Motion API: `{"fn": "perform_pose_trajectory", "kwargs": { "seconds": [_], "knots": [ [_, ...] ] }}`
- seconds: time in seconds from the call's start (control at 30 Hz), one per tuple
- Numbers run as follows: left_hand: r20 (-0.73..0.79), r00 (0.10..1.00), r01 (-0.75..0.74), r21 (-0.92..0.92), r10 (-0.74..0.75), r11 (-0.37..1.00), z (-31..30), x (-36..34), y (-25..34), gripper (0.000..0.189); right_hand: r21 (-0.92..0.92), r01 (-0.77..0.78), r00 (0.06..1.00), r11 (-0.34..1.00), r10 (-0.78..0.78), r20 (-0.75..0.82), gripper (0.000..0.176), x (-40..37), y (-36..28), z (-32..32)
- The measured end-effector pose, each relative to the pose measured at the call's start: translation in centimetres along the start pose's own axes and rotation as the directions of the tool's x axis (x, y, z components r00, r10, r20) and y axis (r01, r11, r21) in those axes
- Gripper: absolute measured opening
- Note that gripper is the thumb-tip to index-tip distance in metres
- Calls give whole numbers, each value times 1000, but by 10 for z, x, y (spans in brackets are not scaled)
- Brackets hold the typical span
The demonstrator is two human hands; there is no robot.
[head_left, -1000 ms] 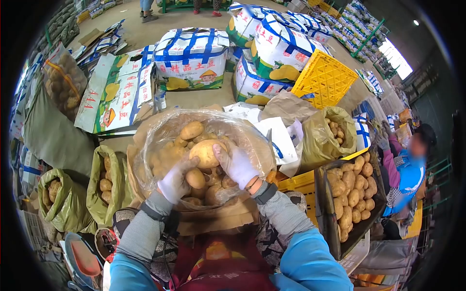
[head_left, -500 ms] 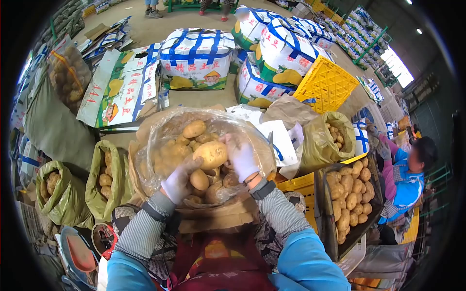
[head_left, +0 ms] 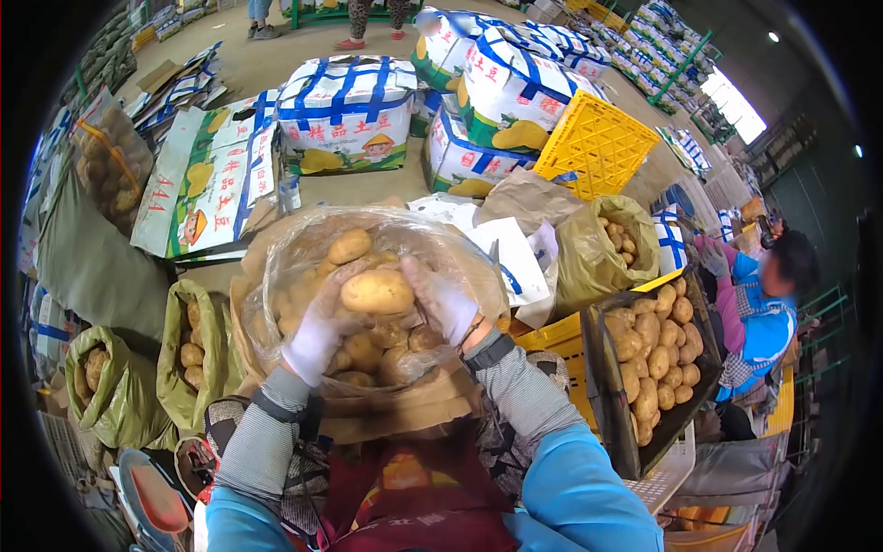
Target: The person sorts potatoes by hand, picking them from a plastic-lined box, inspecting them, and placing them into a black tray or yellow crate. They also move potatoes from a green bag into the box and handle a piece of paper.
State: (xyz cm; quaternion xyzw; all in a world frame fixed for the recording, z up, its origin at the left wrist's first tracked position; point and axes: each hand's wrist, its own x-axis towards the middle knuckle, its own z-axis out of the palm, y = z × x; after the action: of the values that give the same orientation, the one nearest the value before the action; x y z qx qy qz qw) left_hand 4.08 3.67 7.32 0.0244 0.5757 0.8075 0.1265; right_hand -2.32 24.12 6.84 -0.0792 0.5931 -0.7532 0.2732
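Note:
Both my hands wear white gloves and hold one large potato (head_left: 377,291) between them, lying sideways. My left hand (head_left: 317,331) cups it from the left and below. My right hand (head_left: 441,299) presses on its right end. The potato hangs just above a heap of potatoes inside a box lined with a clear plastic bag (head_left: 290,262), right in front of me.
Green sacks of potatoes (head_left: 189,345) stand at my left. A black crate of potatoes (head_left: 655,354) sits on yellow crates (head_left: 552,339) at my right, with another person in blue (head_left: 763,317) beyond it. Printed potato boxes (head_left: 345,115) and a tilted yellow crate (head_left: 596,145) lie farther back.
The potato has been turned from upright to lying sideways between my hands, which have shifted slightly left over the bag.

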Motion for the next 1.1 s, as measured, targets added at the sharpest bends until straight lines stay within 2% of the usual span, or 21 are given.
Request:
{"fn": "perform_pose_trajectory", "kwargs": {
  "seconds": [0.07,0.1,0.23,0.3,0.33,0.37,0.4,0.43,0.53,0.57,0.6,0.63,0.7,0.73,0.77,0.83,0.87,0.9,1.0,1.03,1.1],
  "knots": [
    [-24,998,-57,26,57,998,-1,4,-13,70,-365,205,978,908,-208,32,51,10,9,8],
    [-52,997,-55,-22,54,998,0,4,-19,68,-444,164,984,881,-180,7,48,2,11,5],
    [3,996,87,-207,-88,974,-2,4,-18,59,-103,201,980,974,-201,9,51,14,30,-8],
    [22,997,69,-66,-68,995,-16,3,-20,55,31,131,991,991,-132,36,55,15,22,-18],
    [52,997,58,7,-58,998,-14,6,-23,53,-125,260,965,957,-253,69,63,13,24,-13],
    [2,997,72,-216,-73,974,1,2,-14,52,-284,380,925,880,-367,102,72,10,24,-3],
    [31,999,24,-87,-21,996,-11,7,-25,55,-689,347,929,636,-332,162,86,-1,5,8],
    [56,998,37,-199,-26,979,-3,6,-22,58,-794,481,825,371,-499,266,94,0,23,7],
    [16,999,36,-312,-33,949,31,-5,-5,43,-763,412,870,499,-466,165,92,-8,21,10],
    [123,990,112,-373,-71,921,10,-2,-14,40,-752,353,902,556,-417,115,87,-10,15,6],
    [79,987,159,-397,-139,904,1,1,-19,44,-730,306,927,611,-367,81,83,-12,8,3],
    [131,977,-193,229,166,954,-26,2,-30,49,-698,267,947,665,-314,63,78,-16,-3,1],
    [308,870,-492,593,384,638,-27,5,-32,57,-289,332,938,898,-346,1,70,-40,-26,-7],
    [274,885,-464,468,375,752,-10,2,-23,61,-50,352,935,935,-354,-28,66,-56,-36,-13],
    [330,880,-474,575,341,667,2,-3,-10,60,44,386,922,921,-385,-40,62,-76,-50,-28],
    [272,924,-376,524,269,764,-8,0,-21,62,28,406,902,913,-396,-175,66,-142,-93,-54],
    [238,951,-289,456,197,842,-17,5,-29,63,-37,490,843,871,-484,-236,67,-161,-98,-77],
    [219,955,-280,450,200,848,-16,3,-35,61,-162,387,841,908,-420,-341,67,-204,-121,-91],
    [158,969,-242,448,190,861,-15,-3,-43,57,-274,476,640,836,-543,-544,68,-294,-126,-145],
    [145,975,-217,457,169,863,-16,-6,-42,57,-349,393,528,851,-520,-671,70,-322,-125,-162],
    [55,998,-6,187,-4,982,-41,1,-53,53,-394,207,328,896,-443,-835,71,-377,-108,-219]
  ]
}}
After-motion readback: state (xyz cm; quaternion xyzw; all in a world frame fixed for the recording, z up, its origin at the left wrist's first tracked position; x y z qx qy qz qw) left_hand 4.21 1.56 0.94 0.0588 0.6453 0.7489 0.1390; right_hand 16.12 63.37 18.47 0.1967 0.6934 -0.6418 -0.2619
